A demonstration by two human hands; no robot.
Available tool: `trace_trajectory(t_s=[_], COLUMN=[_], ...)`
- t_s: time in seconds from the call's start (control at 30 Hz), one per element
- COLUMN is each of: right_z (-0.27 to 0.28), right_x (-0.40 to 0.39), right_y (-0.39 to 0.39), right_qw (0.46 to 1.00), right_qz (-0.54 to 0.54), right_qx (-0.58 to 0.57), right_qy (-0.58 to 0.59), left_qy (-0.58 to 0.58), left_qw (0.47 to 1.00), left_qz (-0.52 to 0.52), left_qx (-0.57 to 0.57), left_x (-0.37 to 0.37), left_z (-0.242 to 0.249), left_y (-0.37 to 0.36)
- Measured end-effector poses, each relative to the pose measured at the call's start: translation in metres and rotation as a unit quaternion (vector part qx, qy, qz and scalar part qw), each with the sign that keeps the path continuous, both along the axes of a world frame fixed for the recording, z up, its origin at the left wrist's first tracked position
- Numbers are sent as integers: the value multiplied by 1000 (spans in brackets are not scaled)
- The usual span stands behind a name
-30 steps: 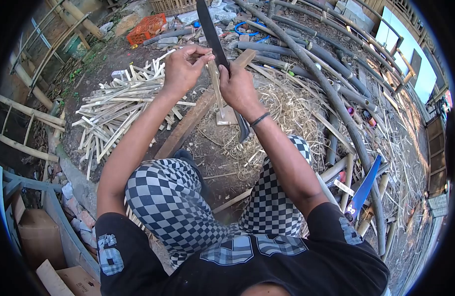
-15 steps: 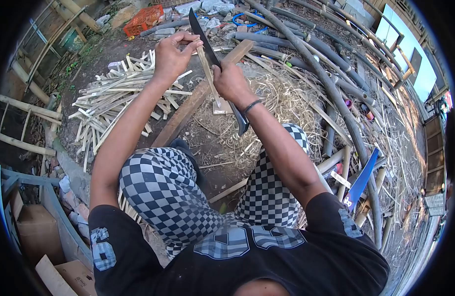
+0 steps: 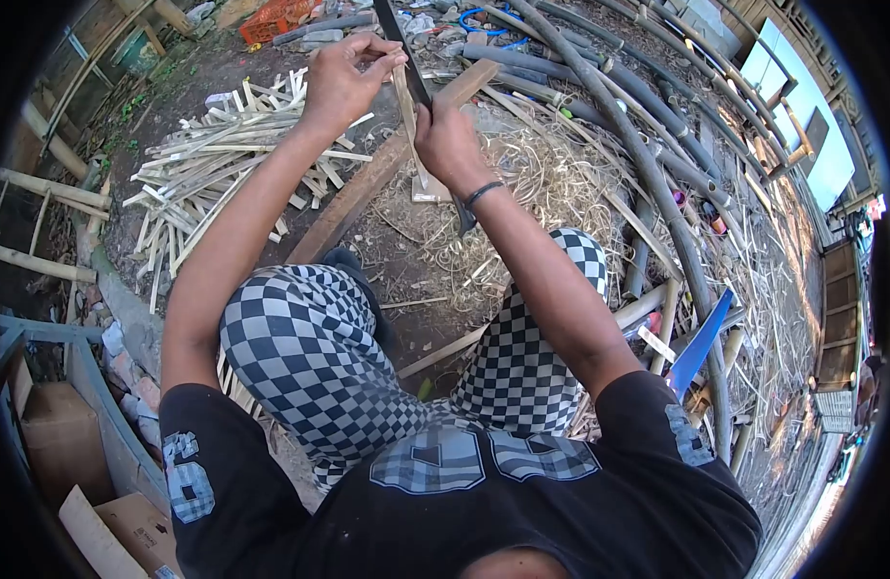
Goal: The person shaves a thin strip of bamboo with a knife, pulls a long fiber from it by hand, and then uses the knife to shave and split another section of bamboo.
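Observation:
My left hand (image 3: pixel 348 85) pinches the top end of a thin bamboo strip (image 3: pixel 407 111) between thumb and fingertips, its other fingers curled. The strip slants down, its lower end at a small pale block (image 3: pixel 430 189) on the ground. Around the handle of a long dark machete (image 3: pixel 401 48) my right hand (image 3: pixel 450 145) is closed. The blade points away from me and lies close along the right side of the strip, its tip cut off by the top of the view. Below my right wrist the butt of the handle (image 3: pixel 465 220) shows.
Left of my hands lies a heap of split bamboo strips (image 3: pixel 208 179). A squared timber (image 3: pixel 353 207) runs diagonally under my arms. Curly shavings (image 3: pixel 522 203) cover the ground. Poles (image 3: pixel 648 154) lie at the right, near a blue-bladed saw (image 3: pixel 701 347). An orange crate (image 3: pixel 276 19) stands far back.
The whole view has shifted slightly, bringing the surroundings and both hands higher in it. Both hands keep their grips; the machete still lies alongside the strip.

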State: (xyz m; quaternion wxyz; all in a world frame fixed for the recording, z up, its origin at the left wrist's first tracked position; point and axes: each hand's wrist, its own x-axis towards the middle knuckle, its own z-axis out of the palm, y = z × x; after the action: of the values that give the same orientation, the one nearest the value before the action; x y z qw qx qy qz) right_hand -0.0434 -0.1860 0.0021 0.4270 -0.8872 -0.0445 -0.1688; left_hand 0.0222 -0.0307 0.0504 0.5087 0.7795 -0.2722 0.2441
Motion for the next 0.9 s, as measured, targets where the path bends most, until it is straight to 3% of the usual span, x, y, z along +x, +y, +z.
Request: trace_trajectory(t_s=[0.07, 0.1, 0.2, 0.3, 0.37, 0.43, 0.53, 0.67, 0.77, 0.83, 0.9], right_z=[-32, -26, -4, 4, -45, -49, -24, -1, -72, -58, -44], right_x=[12, 12, 13, 2, 18, 16, 13, 2, 21, 13, 16], right_y=[-6, -8, -11, -6, -6, -5, -16, -6, -7, -10, -19], right_qw=[1000, 999, 997, 1000, 1000, 998, 995, 999, 1000, 992, 994], right_qz=[15, 23, 31, 12, 16, 11, 37, 15, 4, 1, 15], right_qx=[-17, -39, -69, 8, -23, -60, -91, 3, -23, -101, -93], right_qy=[7, 13, 31, -19, 7, 27, 34, -49, -10, 71, 47], left_qy=[4, 52, -12, -15, -35, -19, -12, 32, 11, 22, 22], left_qw=[1000, 998, 999, 1000, 998, 999, 999, 999, 998, 998, 997], left_qz=[15, -10, 24, 10, 16, 15, 35, 25, 15, 12, 22], left_qx=[16, -24, 30, 21, 42, 36, 36, 23, 64, 63, 66], left_x=[0, -1, 3, -2, -1, 1, 5, -9, 0, -1, 0], left_z=[3, 4, 1, 3, 3, 1, 5, 6, 2, 2, 1], left_y=[3, 3, 4, 1, 3, 9, 10, 2, 8, 11, 10])
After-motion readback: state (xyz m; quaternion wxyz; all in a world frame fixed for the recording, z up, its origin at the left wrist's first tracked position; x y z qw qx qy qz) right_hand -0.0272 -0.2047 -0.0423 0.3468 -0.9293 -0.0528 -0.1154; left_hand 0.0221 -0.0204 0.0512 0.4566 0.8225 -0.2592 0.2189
